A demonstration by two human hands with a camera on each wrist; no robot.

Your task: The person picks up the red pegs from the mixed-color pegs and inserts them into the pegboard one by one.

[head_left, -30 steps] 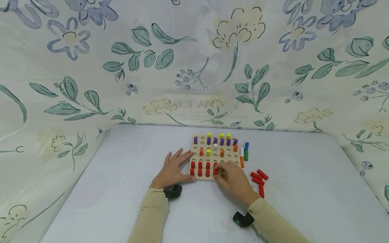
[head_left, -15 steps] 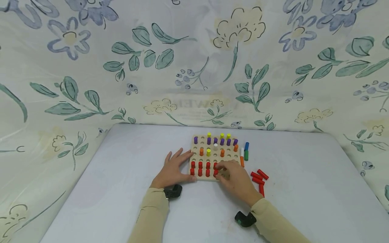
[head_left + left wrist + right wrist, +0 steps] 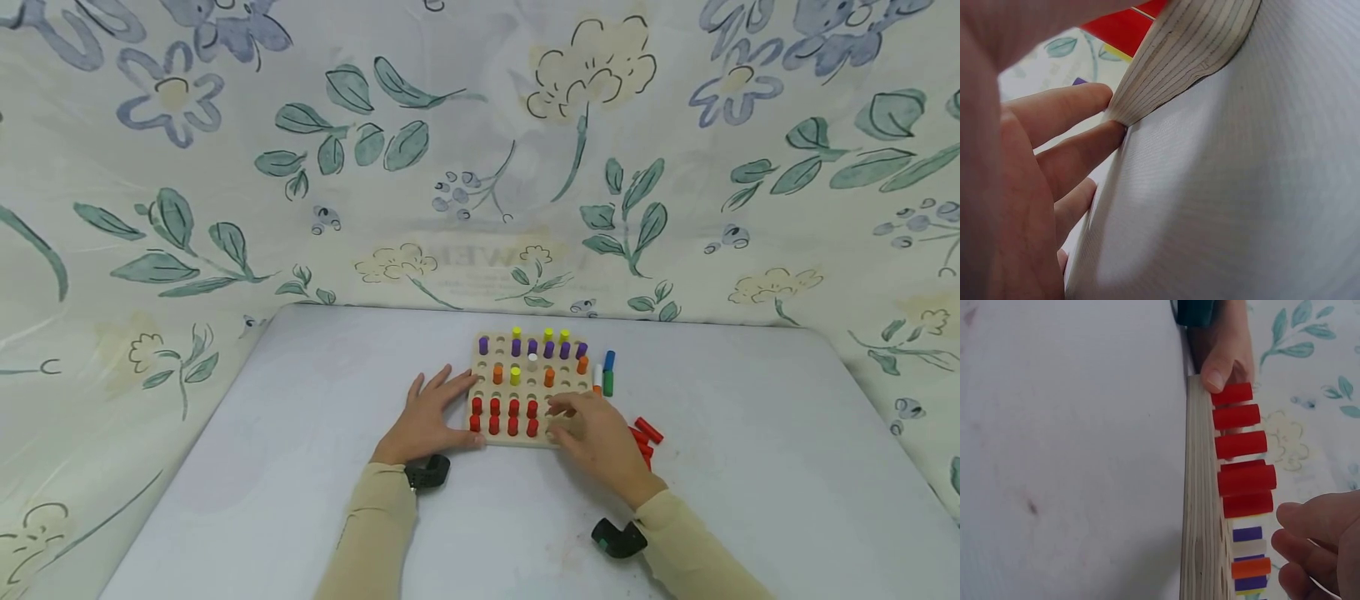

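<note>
A pale wooden peg board (image 3: 482,442) lies on the table, with red pegs (image 3: 513,427) upright in its two front rows. My left hand (image 3: 426,422) rests along the board's left side, thumb at the front corner and fingers extended. In the left wrist view its fingertips (image 3: 1116,128) touch the board's edge (image 3: 1179,59). My right hand (image 3: 597,433) hovers over the board's front right part, fingers slightly bent. The right wrist view shows nothing between the thumb and fingers of the right hand (image 3: 1316,540), which stand apart from the nearest red peg (image 3: 1247,504).
Purple pegs (image 3: 483,346), yellow pegs, orange pegs (image 3: 498,375) and a white peg (image 3: 532,361) stand farther back on the board. Right of it lie a blue peg (image 3: 609,360), a green peg (image 3: 608,383) and loose red pegs (image 3: 648,430), partly hidden by my right hand.
My right hand has let go of a red peg in the front row and moved to the right, away from it. My left hand has stayed in place.
</note>
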